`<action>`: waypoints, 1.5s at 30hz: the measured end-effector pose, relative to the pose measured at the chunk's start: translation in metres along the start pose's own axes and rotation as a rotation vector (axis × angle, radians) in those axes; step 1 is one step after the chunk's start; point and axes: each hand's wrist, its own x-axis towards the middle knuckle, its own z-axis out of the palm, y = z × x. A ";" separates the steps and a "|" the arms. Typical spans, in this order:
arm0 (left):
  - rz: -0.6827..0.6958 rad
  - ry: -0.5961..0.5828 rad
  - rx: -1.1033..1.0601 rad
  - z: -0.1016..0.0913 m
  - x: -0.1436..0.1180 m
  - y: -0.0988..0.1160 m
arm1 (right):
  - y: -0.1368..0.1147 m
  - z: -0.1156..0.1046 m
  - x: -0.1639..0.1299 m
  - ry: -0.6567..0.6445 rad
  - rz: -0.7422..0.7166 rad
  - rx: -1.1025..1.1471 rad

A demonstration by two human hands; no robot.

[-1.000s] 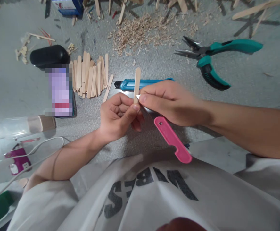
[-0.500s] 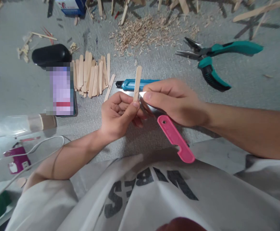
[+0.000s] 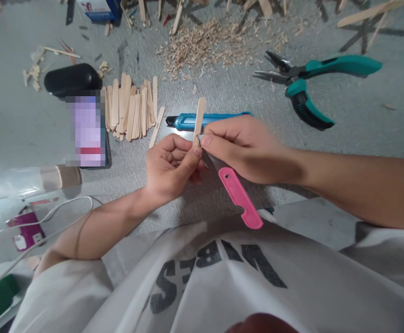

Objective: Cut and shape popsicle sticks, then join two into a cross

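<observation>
Between thumb and fingers, my left hand (image 3: 174, 164) pinches the lower end of a wooden craft stick (image 3: 199, 115), which stands nearly upright. My right hand (image 3: 243, 148) is closed on the blade of a folding knife with a pink handle (image 3: 241, 199); the handle hangs down toward my shirt. The blade's tip meets the stick just above my left thumb. Behind the stick, a blue utility knife (image 3: 188, 121) lies on the table, partly covered by my right hand.
Left of my hands lie a pile of craft sticks (image 3: 131, 108), a phone (image 3: 88, 129) and a black case (image 3: 73, 79). Wood shavings (image 3: 202, 48) are heaped farther back. Teal-handled pliers (image 3: 299, 74) rest open at the right. A white cable (image 3: 63, 201) runs near my left forearm.
The blade tip has come against the craft stick, from a small gap beside it. The pink handle has swung left and slightly up. My left hand has barely moved.
</observation>
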 end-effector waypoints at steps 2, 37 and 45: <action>0.000 0.002 -0.002 0.000 0.001 0.001 | 0.001 0.001 0.000 -0.002 -0.013 0.003; -0.018 -0.027 -0.064 -0.002 0.002 0.001 | -0.002 -0.007 0.002 -0.058 0.032 0.142; -0.015 -0.031 -0.037 -0.001 0.000 0.004 | 0.000 -0.005 0.003 -0.035 0.068 0.188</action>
